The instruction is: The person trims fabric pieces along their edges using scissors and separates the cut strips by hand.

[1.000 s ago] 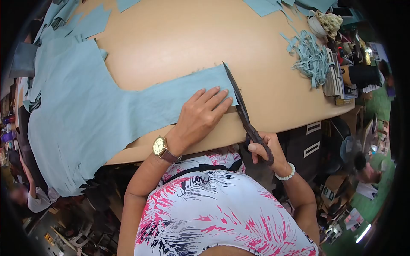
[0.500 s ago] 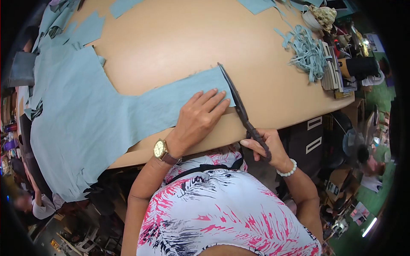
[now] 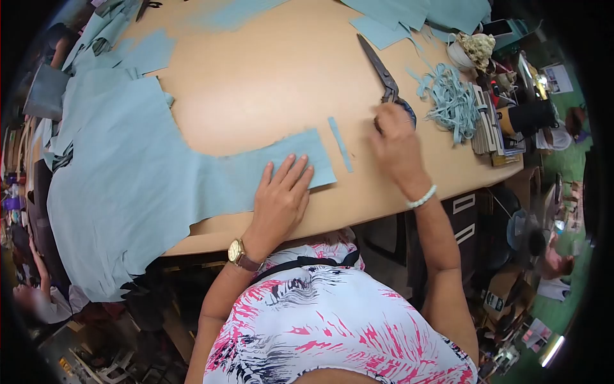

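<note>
A long piece of blue-green fabric (image 3: 256,166) runs from a wide sheet at the left into a narrower strip. My left hand (image 3: 281,195), fingers outstretched, lies flat on this strip near its right end. A thin cut-off sliver of the same fabric (image 3: 341,144) is on the table, just apart from that end. My right hand (image 3: 400,147) is closed at the handle loops of dark metal scissors (image 3: 382,67), whose blades are together and point away from me. Some of its fingers are slightly blurred and partly cover the loops.
A tangled heap of thin fabric strips (image 3: 453,102) sits at the right, beside stacked books or pads (image 3: 487,121) and a black thread cone (image 3: 532,117). More fabric pieces (image 3: 384,29) lie along the far side. Another dark tool (image 3: 146,8) is at the far left.
The scissors have moved from the fabric's cut edge to farther up and right, with my right hand. A sliver now lies separate from the fabric. My left hand and the fabric end shifted slightly left.
</note>
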`<state>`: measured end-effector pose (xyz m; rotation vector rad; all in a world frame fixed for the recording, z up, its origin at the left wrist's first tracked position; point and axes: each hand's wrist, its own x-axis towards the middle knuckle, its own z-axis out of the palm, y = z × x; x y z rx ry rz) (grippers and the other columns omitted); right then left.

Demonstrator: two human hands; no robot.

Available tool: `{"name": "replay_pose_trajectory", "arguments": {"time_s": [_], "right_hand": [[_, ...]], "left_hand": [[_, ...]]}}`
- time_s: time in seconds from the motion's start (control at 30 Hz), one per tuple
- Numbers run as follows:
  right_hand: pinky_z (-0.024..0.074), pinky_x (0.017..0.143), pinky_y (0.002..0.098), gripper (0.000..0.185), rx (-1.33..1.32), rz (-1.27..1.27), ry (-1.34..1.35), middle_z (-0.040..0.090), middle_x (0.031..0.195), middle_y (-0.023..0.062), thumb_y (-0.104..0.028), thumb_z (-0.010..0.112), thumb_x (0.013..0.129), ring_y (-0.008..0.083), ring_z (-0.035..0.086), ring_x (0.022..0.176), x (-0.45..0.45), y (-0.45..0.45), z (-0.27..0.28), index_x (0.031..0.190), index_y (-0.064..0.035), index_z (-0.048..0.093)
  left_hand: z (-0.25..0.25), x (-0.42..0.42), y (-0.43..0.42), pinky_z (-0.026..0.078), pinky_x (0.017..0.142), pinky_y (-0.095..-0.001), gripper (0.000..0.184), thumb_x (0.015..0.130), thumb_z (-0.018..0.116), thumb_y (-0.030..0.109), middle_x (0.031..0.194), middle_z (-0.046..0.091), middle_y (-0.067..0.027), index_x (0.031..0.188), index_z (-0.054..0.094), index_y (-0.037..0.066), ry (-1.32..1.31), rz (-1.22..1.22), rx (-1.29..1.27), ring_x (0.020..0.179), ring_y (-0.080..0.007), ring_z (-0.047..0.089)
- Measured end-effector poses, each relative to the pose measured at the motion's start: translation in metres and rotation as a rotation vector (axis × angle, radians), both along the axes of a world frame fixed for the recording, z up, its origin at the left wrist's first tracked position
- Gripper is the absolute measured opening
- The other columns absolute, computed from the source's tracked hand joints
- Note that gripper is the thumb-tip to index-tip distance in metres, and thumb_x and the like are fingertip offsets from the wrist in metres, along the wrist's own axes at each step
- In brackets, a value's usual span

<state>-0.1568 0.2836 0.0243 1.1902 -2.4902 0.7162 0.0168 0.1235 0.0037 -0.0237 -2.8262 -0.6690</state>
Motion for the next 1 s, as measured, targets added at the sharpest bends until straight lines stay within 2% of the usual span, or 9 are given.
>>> {"name": "replay_pose_trajectory", "arguments": {"time_s": [0.13, 0.3, 0.33, 0.43, 0.57, 0.7, 0.8, 0.9, 1.0], "right_hand": [[0.0432, 0.065, 0.0386, 0.015, -0.006, 0.213, -0.108, 0.053, 0.077, 0.0105, -0.010, 0.058, 0.075, 0.0284, 0.053, 0.076, 0.023, -0.015, -0.019, 0.088, -0.0030, 0.055], [0.0403, 0.057, 0.0390, 0.003, -0.027, 0.078, 0.146, 0.052, 0.072, 0.0109, -0.007, 0.053, 0.078, 0.0292, 0.051, 0.064, -0.019, -0.013, -0.019, 0.079, -0.0041, 0.054], [0.0390, 0.056, 0.0386, 0.005, -0.145, 0.030, 0.039, 0.053, 0.072, 0.0116, -0.006, 0.052, 0.080, 0.0301, 0.050, 0.061, -0.039, -0.004, -0.016, 0.082, -0.0026, 0.055], [0.0417, 0.062, 0.0379, 0.010, -0.083, -0.145, 0.335, 0.057, 0.081, 0.0123, -0.009, 0.055, 0.081, 0.0305, 0.054, 0.071, -0.094, 0.017, 0.019, 0.084, -0.0010, 0.059], [0.0442, 0.067, 0.0362, 0.018, 0.165, -0.366, 0.566, 0.059, 0.087, 0.0115, -0.017, 0.065, 0.074, 0.0294, 0.056, 0.078, -0.117, 0.014, 0.048, 0.076, 0.0001, 0.060], [0.0435, 0.066, 0.0284, 0.018, -0.197, 0.156, -0.131, 0.059, 0.081, 0.0104, -0.016, 0.065, 0.077, 0.0237, 0.055, 0.073, -0.069, -0.090, 0.039, 0.080, 0.0008, 0.058], [0.0477, 0.066, 0.0331, 0.030, -0.147, 0.402, -0.396, 0.061, 0.086, 0.0142, -0.019, 0.065, 0.076, 0.0242, 0.060, 0.071, -0.017, -0.180, 0.001, 0.098, 0.0008, 0.057], [0.0475, 0.065, 0.0348, 0.032, -0.051, 0.383, -0.749, 0.062, 0.076, 0.0155, -0.023, 0.063, 0.076, 0.0282, 0.060, 0.071, 0.030, -0.251, -0.018, 0.096, 0.0012, 0.057], [0.0462, 0.061, 0.0317, 0.024, 0.087, 0.309, -0.554, 0.059, 0.071, 0.0118, -0.022, 0.066, 0.075, 0.0231, 0.057, 0.063, 0.084, -0.273, 0.002, 0.083, -0.0005, 0.059]], "left_hand": [[-0.003, 0.011, 0.001, 0.031, 0.097, -0.0486, 0.038, 0.076, 0.059, 0.008, 0.126, 0.048, -0.0092, 0.113, 0.055, 0.006, -0.003, -0.010, 0.068, 0.119, -0.0269, 0.042], [-0.008, 0.011, 0.008, 0.029, 0.099, -0.0487, 0.037, 0.080, 0.058, 0.019, 0.126, 0.047, -0.0108, 0.114, 0.055, 0.007, 0.054, -0.094, 0.117, 0.120, -0.0272, 0.041], [-0.007, 0.011, 0.004, 0.029, 0.099, -0.0485, 0.038, 0.080, 0.058, 0.022, 0.126, 0.047, -0.0112, 0.114, 0.055, 0.007, 0.077, -0.111, 0.127, 0.120, -0.0276, 0.041], [0.021, 0.018, -0.018, 0.029, 0.099, -0.0477, 0.042, 0.080, 0.059, 0.028, 0.125, 0.048, -0.0132, 0.115, 0.054, 0.005, 0.158, 0.052, 0.085, 0.121, -0.0291, 0.040], [0.041, 0.049, -0.100, 0.034, 0.095, -0.0433, 0.040, 0.079, 0.060, 0.021, 0.118, 0.051, -0.0171, 0.115, 0.052, 0.004, 0.345, 0.602, -0.150, 0.113, -0.0334, 0.045], [0.037, 0.103, -0.184, 0.032, 0.095, -0.0478, 0.041, 0.081, 0.057, 0.025, 0.118, 0.050, -0.0208, 0.116, 0.051, 0.004, 0.305, 1.270, -0.546, 0.113, -0.0355, 0.044], [-0.012, 0.130, -0.224, 0.036, 0.092, -0.0454, 0.039, 0.082, 0.057, 0.024, 0.114, 0.052, -0.0196, 0.115, 0.052, 0.004, 0.220, 1.454, -0.652, 0.107, -0.0350, 0.047], [0.004, 0.132, -0.217, 0.038, 0.088, -0.0422, 0.039, 0.081, 0.057, 0.023, 0.111, 0.054, -0.0180, 0.114, 0.052, 0.003, 0.176, 1.270, -0.278, 0.101, -0.0340, 0.050], [0.000, 0.134, -0.214, 0.040, 0.085, -0.0403, 0.036, 0.082, 0.056, 0.019, 0.110, 0.056, -0.0132, 0.114, 0.053, 0.003, 0.135, 1.285, -0.206, 0.097, -0.0308, 0.051]]}}
